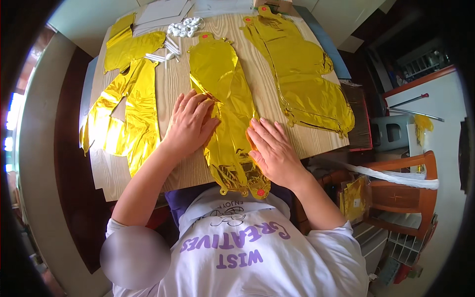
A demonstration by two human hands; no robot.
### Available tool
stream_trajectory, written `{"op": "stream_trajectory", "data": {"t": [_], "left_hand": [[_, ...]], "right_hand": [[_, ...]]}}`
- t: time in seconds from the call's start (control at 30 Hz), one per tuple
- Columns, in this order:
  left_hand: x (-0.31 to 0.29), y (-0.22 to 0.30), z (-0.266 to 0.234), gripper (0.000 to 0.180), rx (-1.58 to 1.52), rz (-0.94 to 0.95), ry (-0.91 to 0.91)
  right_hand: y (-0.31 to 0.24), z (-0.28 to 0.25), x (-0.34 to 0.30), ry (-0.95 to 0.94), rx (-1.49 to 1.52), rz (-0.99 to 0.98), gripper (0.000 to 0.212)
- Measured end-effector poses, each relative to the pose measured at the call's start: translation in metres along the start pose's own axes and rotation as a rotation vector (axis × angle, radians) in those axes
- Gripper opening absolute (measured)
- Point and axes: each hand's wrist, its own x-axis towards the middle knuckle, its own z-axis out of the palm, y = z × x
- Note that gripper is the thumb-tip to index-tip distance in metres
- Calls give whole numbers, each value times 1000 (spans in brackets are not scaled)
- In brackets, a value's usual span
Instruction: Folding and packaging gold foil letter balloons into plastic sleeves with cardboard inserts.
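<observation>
left grip (190,121) is resting with bent fingers on the left edge of the golden foil piece (231,119), and i cannot tell whether the thumb is pinching it. right grip (273,151) is lying nearly flat along the opposite edge, fingers close together, thumb a little apart, not closing around anything. this foil piece is lying lengthwise in the middle of the worktop (171,84), and its near end is reaching the front edge, close to the shirt (297,252). the step in hand, as i am judging it, is pressing and straightening the foil's sides; the next move is calling for light, even palms, because such thin film may be creasing easily. on the left, bare wood is giving some room before other foil pieces (141,99); on the right, a wooden strip is separating it from the larger foil (302,69). white string bundles (185,27) are lying farther back, well apart from both hands.
</observation>
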Motion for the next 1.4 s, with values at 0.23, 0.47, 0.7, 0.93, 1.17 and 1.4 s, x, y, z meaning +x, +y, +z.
{"op": "stream_trajectory", "data": {"t": [0.23,0.47,0.7,0.93,1.17,1.4], "left_hand": [[9,6,-9,54,-28,144,-35],[-15,1,-16,70,11,47,-74],[-36,10,-3,77,37,-8,-231],[-36,11,-3,79,14,-20,-223],[-35,17,-7,77,107,-10,-292],[6,25,-23,62,-188,151,-108]], "right_hand": [[10,-11,4,22,58,-3,44],[37,-18,29,5,25,-69,40],[42,-12,37,-49,-47,-107,39],[40,-11,38,-56,-95,-112,41],[43,-9,37,-29,-103,-137,40],[44,-6,36,-10,-102,-140,39]]}}
